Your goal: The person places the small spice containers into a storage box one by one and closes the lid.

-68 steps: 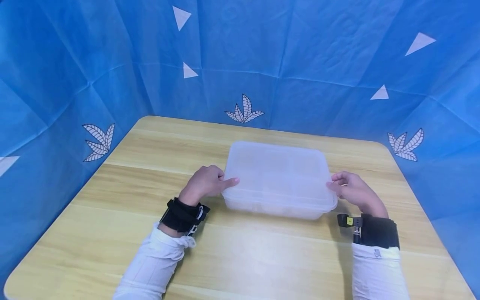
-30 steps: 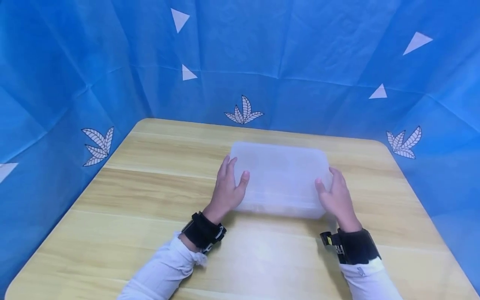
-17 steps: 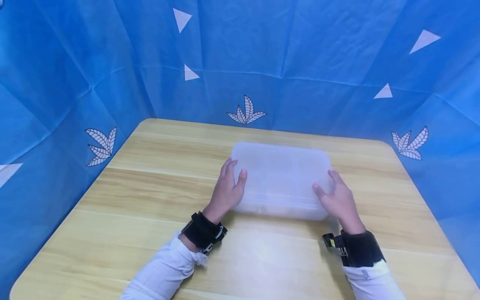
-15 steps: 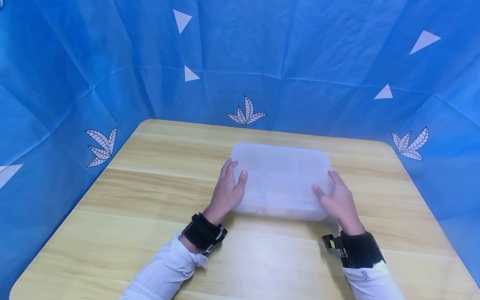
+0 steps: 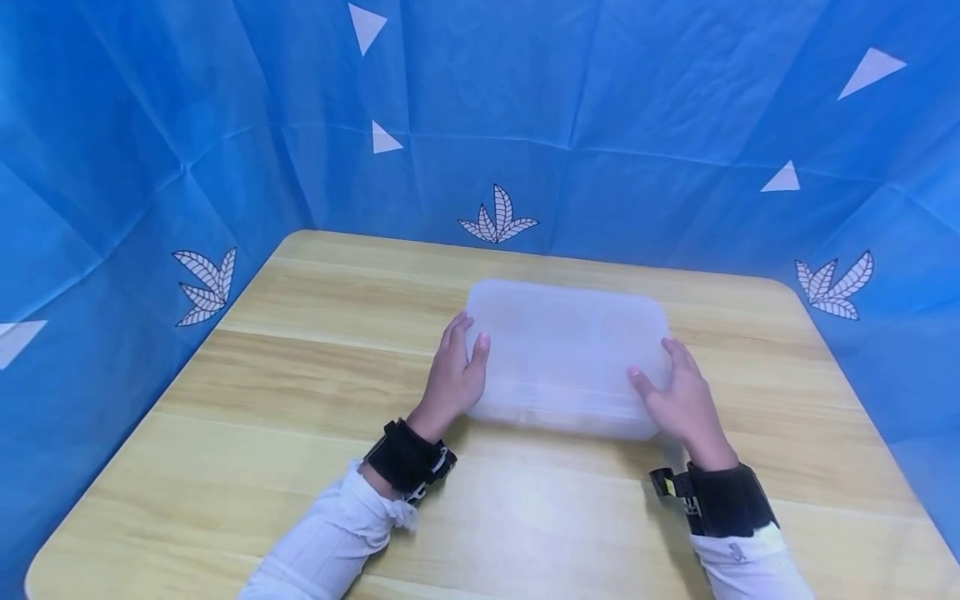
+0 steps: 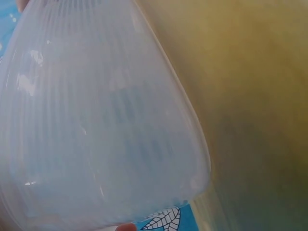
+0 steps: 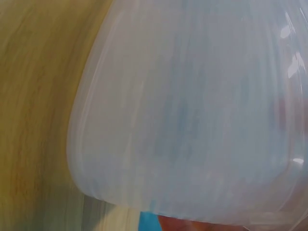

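A translucent white plastic container (image 5: 566, 350) with a rectangular top and rounded corners is on the wooden table. My left hand (image 5: 453, 379) holds its left end, fingers along the side and thumb over the top edge. At the opposite end my right hand (image 5: 684, 404) grips the same way, thumb on the near right corner. Close up, the clouded, ribbed wall of the container (image 6: 106, 115) fills much of the left wrist view, with one fingertip (image 6: 126, 227) at the bottom. In the right wrist view, fingers (image 7: 192, 226) show beneath the container (image 7: 183, 110). Its contents cannot be made out.
Pale wooden tabletop (image 5: 247, 425) with rounded corners surrounds the container. A blue curtain (image 5: 465, 75) with white triangles and leaf prints hangs behind the table and on both sides. Black straps (image 5: 405, 454) sit on both wrists.
Both hands have gone from pinching the container's edges to lying along its ends, thumbs over the top. Over the last half second the hands and container barely move; the head view shifts slightly.
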Demonstrator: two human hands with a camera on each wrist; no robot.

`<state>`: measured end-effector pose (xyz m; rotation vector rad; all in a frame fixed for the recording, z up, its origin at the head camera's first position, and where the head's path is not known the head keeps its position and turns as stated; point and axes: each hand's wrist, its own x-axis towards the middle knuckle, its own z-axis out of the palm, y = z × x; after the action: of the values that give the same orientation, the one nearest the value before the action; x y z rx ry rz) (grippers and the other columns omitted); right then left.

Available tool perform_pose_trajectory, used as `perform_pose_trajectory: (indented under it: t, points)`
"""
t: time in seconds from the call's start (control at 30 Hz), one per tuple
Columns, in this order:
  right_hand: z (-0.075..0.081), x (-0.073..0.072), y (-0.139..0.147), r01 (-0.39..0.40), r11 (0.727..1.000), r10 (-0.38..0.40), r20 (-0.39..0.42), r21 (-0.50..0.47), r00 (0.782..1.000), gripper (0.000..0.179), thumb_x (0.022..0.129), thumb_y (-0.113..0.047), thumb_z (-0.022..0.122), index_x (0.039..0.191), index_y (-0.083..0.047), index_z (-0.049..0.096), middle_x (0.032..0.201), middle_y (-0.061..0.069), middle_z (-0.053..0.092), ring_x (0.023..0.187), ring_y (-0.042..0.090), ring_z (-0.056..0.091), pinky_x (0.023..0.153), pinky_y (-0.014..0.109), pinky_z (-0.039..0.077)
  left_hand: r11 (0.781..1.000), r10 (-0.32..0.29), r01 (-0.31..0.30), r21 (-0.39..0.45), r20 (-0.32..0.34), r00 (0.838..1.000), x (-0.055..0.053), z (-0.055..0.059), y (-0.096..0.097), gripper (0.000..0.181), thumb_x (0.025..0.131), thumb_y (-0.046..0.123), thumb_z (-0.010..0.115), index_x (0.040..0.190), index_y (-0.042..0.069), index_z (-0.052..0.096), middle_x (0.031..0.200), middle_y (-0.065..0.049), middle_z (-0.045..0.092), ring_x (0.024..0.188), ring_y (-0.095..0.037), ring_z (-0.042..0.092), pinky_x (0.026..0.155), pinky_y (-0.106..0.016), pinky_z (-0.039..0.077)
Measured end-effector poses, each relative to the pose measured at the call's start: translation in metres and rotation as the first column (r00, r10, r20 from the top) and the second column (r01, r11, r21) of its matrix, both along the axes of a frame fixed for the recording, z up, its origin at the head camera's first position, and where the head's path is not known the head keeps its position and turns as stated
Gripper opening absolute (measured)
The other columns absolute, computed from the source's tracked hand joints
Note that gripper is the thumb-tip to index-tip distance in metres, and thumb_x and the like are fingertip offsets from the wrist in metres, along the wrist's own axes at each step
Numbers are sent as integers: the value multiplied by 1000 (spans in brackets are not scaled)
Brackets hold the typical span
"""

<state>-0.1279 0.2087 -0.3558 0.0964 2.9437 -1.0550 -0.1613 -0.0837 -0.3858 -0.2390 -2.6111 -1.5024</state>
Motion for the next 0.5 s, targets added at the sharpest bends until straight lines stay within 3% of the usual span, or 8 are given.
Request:
perform_pose_trajectory:
  t: [0.37,0.5]
  points:
    - [-5,0,0,6,999,-4,-48,34,999,75,100,-35,50,148,11,16,151,36,14,136,54,18,108,66,17,999,13,-15,45,33,999,1,2,1,51,103,22,43,144,-6,32,155,-21,23,139,-40,27,113,-51,23]
    - [-6,-1,1,11,1000,-9,-66,27,998,73,100,-34,49,148,11,17,152,35,14,136,54,18,108,66,18,999,12,-15,40,90,996,-2,4,1,52,102,19,47,145,-3,30,155,-20,22,140,-39,26,114,-50,22]
